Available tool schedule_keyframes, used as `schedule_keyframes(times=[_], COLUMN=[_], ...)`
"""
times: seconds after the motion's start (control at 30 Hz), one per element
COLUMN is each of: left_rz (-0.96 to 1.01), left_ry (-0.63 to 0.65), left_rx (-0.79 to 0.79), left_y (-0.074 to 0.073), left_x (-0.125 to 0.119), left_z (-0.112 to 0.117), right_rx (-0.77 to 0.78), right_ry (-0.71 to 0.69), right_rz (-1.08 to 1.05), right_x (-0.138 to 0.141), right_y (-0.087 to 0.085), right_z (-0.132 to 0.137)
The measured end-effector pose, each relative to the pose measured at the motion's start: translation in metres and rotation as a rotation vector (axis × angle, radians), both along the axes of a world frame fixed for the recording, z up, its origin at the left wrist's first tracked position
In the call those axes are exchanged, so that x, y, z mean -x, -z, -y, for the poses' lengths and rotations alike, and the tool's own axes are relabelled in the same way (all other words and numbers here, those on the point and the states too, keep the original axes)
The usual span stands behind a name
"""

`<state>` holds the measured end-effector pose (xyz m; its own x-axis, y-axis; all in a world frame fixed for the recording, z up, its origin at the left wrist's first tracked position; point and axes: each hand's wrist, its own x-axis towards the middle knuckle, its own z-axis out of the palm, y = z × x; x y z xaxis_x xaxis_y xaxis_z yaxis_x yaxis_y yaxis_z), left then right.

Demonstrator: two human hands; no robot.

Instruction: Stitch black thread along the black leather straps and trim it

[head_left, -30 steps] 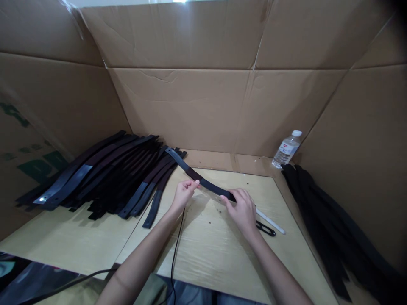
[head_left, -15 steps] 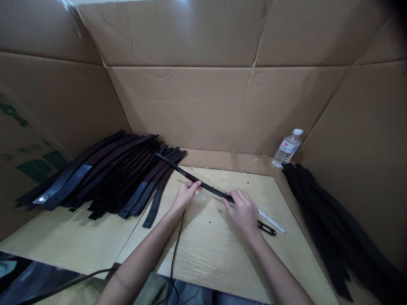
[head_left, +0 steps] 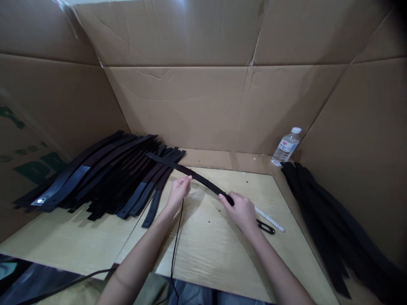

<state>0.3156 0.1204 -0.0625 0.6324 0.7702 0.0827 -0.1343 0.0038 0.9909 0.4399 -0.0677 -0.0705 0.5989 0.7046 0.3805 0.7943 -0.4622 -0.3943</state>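
A long, slightly curved black strip is held slantwise above the wooden board, its far end reaching over the strips at the left. My left hand pinches its lower edge near the middle. Around the near right end, my right hand is closed, with the thumb along the strip. Just beyond my right hand, a white pen-like stick and a black piece with a long slot lie on the board, both partly hidden by the hand.
A pile of similar dark strips covers the board's left side. Black strips lie along the right cardboard wall, near a water bottle. Cardboard walls enclose the wooden board. A thin black cable hangs over the front edge.
The held strip has turned from its narrow edge to show more of its broad face. My left hand has shifted slightly left along it; my right hand keeps hold of the near end.
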Motion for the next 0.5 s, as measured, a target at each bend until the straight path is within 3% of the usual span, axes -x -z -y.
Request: schedule_keyframes(times=[0.5], left_rz=[-0.114], left_ry=[-0.091], left_rx=[-0.07], left_y=[0.0022], left_x=[0.0011], left_z=[0.0006], right_rx=[-0.197], right_ry=[0.008], right_rz=[0.09], right_x=[-0.0045], right_y=[0.008], right_z=[0.0002])
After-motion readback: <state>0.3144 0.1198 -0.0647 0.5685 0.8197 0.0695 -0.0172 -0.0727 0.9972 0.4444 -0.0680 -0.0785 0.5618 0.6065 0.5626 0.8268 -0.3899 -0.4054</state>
